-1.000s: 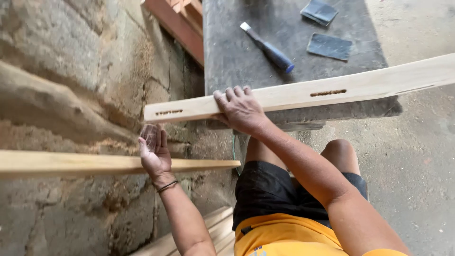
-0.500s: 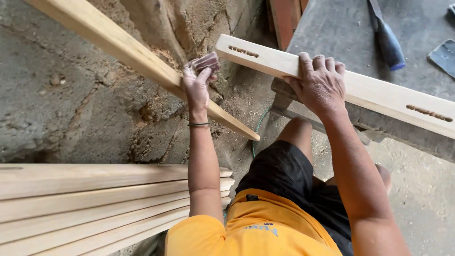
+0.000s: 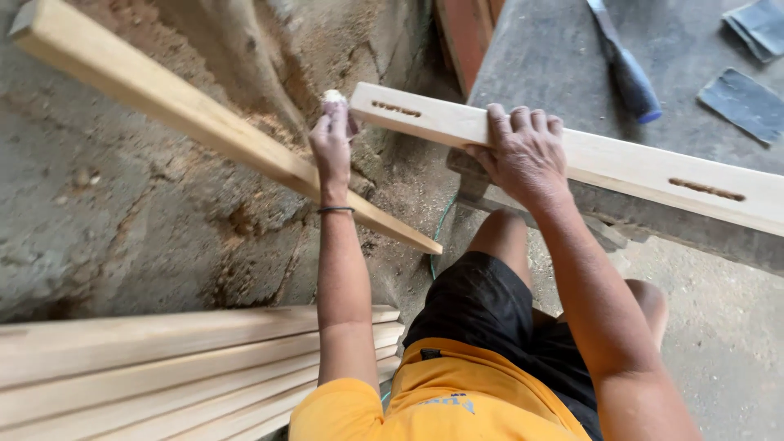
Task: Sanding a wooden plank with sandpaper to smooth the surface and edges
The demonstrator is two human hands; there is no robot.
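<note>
My right hand [image 3: 523,151] presses down on a pale wooden board [image 3: 621,167] with slotted mortises, which lies across the edge of a dark workbench [image 3: 555,57]. My left hand [image 3: 331,140] holds a folded piece of sandpaper [image 3: 333,97] right at the board's left end, just beside the end slot [image 3: 395,109]. A second long pale plank [image 3: 204,122] leans diagonally behind my left wrist.
A blue-handled chisel [image 3: 625,69] and two dark sandpaper sheets [image 3: 745,102] lie on the bench. A stack of pale planks [image 3: 180,363] rests at lower left. A rough stone wall [image 3: 122,212] with sawdust fills the left. My bare knees sit below the bench.
My left hand with the sandpaper has moved right and up to the board's left end. My right hand stays on the board. The view shifted slightly.
</note>
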